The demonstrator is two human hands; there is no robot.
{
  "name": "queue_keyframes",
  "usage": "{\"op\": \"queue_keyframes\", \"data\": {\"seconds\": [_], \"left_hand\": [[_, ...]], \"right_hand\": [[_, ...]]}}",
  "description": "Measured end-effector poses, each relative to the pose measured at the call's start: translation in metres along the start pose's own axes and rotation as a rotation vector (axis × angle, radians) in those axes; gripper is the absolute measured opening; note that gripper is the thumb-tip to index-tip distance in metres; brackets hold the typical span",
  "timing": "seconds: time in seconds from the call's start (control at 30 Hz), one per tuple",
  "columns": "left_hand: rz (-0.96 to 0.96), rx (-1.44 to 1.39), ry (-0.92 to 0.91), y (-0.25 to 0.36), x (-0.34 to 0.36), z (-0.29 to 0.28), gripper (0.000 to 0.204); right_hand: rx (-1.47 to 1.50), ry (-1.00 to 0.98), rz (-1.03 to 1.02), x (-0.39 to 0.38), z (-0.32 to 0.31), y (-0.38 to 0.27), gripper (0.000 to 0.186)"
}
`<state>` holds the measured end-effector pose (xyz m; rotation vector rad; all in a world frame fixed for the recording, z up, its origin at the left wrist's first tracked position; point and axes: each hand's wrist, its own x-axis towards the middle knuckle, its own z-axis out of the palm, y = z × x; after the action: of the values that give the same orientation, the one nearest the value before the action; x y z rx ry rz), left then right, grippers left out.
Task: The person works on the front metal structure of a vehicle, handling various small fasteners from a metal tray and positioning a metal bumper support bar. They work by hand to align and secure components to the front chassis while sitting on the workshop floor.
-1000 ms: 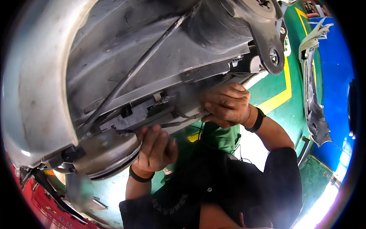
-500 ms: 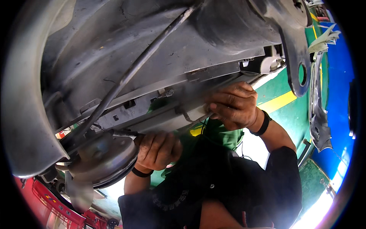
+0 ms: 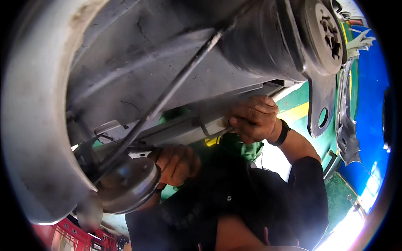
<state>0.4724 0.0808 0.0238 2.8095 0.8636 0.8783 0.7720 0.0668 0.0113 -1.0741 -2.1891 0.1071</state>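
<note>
My right hand (image 3: 254, 119) is curled over a long grey metal rail (image 3: 213, 124) on the underside of a vehicle body (image 3: 159, 50). A thin dark hose or cable (image 3: 199, 125) runs down beside its fingertips. My left hand (image 3: 176, 165) has bent fingers just below the rail, beside a round metal housing (image 3: 123, 186) and a dark fitting; what it grips is hidden. A slanting dark rod (image 3: 171, 90) crosses above both hands. The near end of the rail behind my left hand is shadowed.
A pale curved panel (image 3: 35, 108) fills the left side. A cylindrical mount with a holed bracket (image 3: 318, 96) hangs at upper right. A torn grey trim piece (image 3: 349, 138) lies near a blue surface (image 3: 368, 113). Red equipment (image 3: 79, 232) stands at lower left, and yellow lines mark the green floor (image 3: 293, 113).
The view has shifted, so the mount at upper right shows more and the rod sits further right. My hands stay at the rail, with the left slightly right of where it was.
</note>
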Motion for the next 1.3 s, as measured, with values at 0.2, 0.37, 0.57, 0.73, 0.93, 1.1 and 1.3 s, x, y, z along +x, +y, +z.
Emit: {"op": "queue_keyframes", "data": {"seconds": [0.2,0.37,0.57,0.73,0.93,1.1,1.3], "left_hand": [[0.031,0.020,-0.031,0.003,0.015,-0.008,0.016],[-0.062,0.005,-0.048,0.010,0.011,-0.004,0.008],[-0.081,0.054,0.055,0.001,0.030,0.007,0.012],[-0.059,0.023,0.190,-0.005,0.039,0.016,0.011],[-0.076,-0.001,0.213,0.000,0.042,0.013,0.011],[-0.061,0.036,0.231,0.001,0.039,0.014,0.010],[-0.055,0.004,0.297,0.001,0.042,0.014,0.010]], "right_hand": [[-0.013,0.016,-0.009,0.000,-0.001,-0.001,0.022],[-0.045,0.032,0.024,0.003,-0.005,-0.006,0.019],[0.146,0.030,0.143,0.011,-0.015,-0.005,0.018],[0.137,-0.141,0.173,0.024,-0.025,-0.003,0.020],[0.046,-0.191,0.101,0.020,-0.024,-0.017,0.030],[-0.078,-0.188,0.071,0.012,-0.023,-0.025,0.033],[-0.106,-0.194,0.092,0.014,-0.026,-0.027,0.026]]}}
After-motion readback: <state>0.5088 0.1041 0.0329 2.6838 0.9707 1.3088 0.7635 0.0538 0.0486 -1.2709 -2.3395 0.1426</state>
